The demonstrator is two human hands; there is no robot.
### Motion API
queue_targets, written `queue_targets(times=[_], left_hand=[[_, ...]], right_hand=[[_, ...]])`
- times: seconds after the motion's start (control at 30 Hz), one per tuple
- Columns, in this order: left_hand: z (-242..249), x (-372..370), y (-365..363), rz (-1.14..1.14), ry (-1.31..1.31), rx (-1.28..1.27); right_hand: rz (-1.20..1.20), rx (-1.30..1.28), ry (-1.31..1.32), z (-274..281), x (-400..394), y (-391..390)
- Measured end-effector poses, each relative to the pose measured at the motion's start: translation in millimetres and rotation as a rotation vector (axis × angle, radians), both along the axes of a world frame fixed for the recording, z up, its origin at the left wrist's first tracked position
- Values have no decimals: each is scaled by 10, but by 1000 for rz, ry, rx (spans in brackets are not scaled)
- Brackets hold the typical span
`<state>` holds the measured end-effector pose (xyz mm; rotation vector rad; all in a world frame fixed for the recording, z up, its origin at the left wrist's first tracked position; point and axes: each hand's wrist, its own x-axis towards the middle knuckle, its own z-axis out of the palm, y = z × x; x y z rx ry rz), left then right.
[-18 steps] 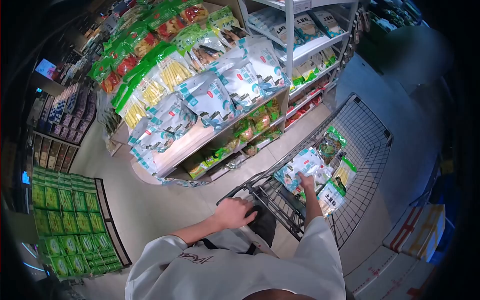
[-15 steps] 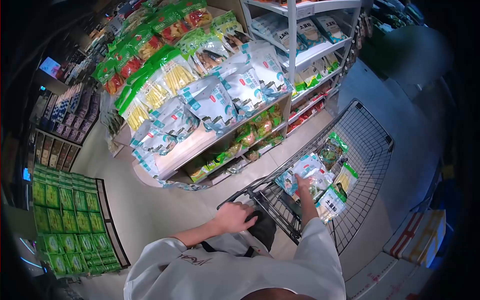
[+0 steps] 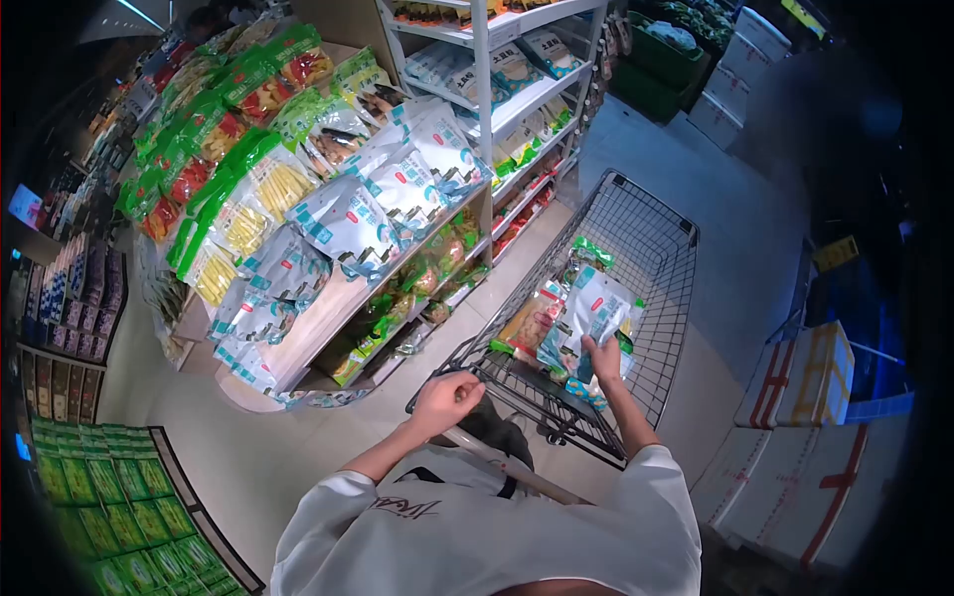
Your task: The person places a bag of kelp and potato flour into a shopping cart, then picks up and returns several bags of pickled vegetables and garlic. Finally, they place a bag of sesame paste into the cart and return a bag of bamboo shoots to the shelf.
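My right hand point(image 3: 604, 360) is closed on the lower edge of a white and teal bag point(image 3: 596, 306), held over the shopping cart point(image 3: 686, 288). Under and beside that bag, a red-and-tan food packet point(image 3: 540, 320) lies in the cart's near end. A green-topped packet point(image 3: 592, 252) sits behind them, and other packets there are partly covered. My left hand point(image 3: 447, 405) is loosely curled by the cart's near left corner, close to the end of the pale handle bar point(image 3: 517, 475). I see nothing inside its fingers.
Left of the cart stands a display table point(image 3: 298, 363) with white-teal bags point(image 3: 353, 223) and green-topped packets point(image 3: 278, 189). Beyond is a white shelf rack point(image 3: 537, 99). Taped white boxes point(image 3: 785, 487) are stacked at right. Green packs point(image 3: 109, 497) fill a stand at lower left.
My right hand has lifted a white and teal bag, uncovering the red-and-tan packet. My left hand has curled tighter. The view has turned, so the shelves and cart appear further left.
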<state>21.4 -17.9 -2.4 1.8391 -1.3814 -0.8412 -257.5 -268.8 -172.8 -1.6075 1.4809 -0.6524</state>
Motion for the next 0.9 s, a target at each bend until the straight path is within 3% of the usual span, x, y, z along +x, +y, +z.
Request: queue_targets(times=[0.07, 0.13, 0.2, 0.27, 0.3, 0.33, 0.43, 0.57, 0.77, 0.9], left_hand=[[9, -50, -259, 69, 151, -165], [41, -54, -633, 90, 269, -318], [196, 4, -889, -33, 562, -263], [705, -3, -786, -185, 971, -84], [887, 11, -670, -208, 1199, 30], [885, -21, -563, -243, 1096, -94], [879, -41, -269, -86, 946, -140], [823, -57, -43, -12, 876, -318], [715, -49, 142, 83, 947, -400], [593, -105, 337, 167, 969, -308]], right_hand=[[79, 76, -176, 1211, -48, 266], [209, 184, -357, 1971, 29, 407], [345, 214, -491, 2636, 246, 665], [376, 190, -537, 2912, 477, 907], [388, 176, -527, 2992, 583, 995], [375, 178, -500, 3036, 662, 1103], [368, 104, -455, 2931, 817, 1358], [447, 41, -456, 2929, 925, 1456], [481, 101, -503, 2921, 1019, 1591], [531, 93, -447, 2669, 1028, 1668]])
